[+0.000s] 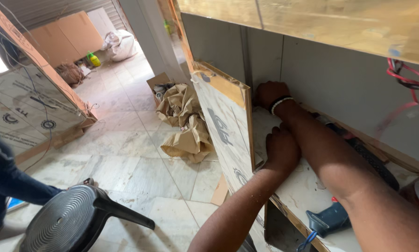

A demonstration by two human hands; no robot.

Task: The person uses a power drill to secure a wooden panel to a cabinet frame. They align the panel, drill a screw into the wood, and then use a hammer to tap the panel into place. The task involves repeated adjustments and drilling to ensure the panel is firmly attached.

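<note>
Pressing the plywood panel (226, 126), both hands' fingers (275, 140) grip its edge.

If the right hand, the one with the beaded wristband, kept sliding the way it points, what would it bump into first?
The right hand points into the back corner of the cabinet opening. It would most likely meet the grey back panel first, right beside the upright plywood board. It already looks close to touching, though depth is hard to judge.

pale marble floor (125, 154), grey wall (340, 79), black plastic stool (69, 219), crumpled brown paper (184, 123)
</note>
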